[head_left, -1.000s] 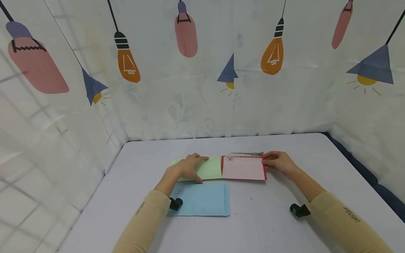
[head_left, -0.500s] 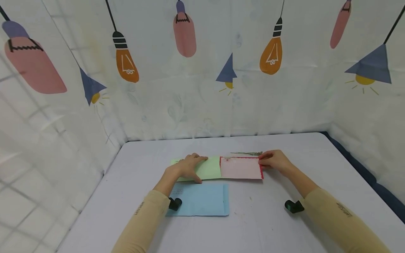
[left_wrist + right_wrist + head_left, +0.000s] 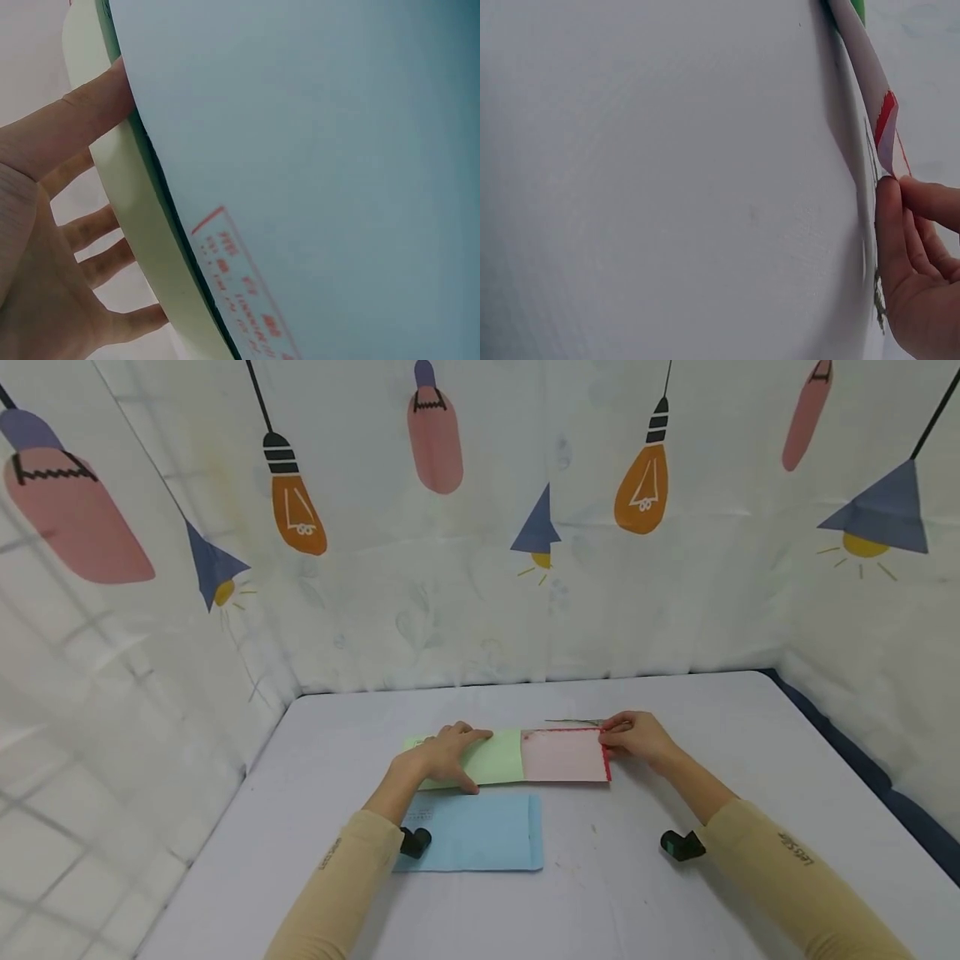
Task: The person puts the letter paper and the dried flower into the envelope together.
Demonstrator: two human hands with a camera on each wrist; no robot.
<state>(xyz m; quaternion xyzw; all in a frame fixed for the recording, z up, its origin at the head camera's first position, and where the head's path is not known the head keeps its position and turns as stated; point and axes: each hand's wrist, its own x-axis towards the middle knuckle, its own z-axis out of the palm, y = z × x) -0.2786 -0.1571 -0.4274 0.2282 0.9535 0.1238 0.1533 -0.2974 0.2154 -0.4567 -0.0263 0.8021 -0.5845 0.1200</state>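
Card of pale pink paper with red-trimmed edges (image 3: 562, 756) is laid end to end with a pale green paper rectangle (image 3: 504, 758); whether it is tucked inside cannot be told. Its far right corner is pinched between thumb and forefinger by the right hand (image 3: 637, 737), seemingly for steering, while the green piece is spanned by the left hand's (image 3: 448, 753) spread fingers, seemingly against sliding. Room is bounded nearer by a light blue paper envelope (image 3: 487, 839), farther by a thin dry sprig (image 3: 566, 721); rightward, more white tabletop (image 3: 750, 735) is found.
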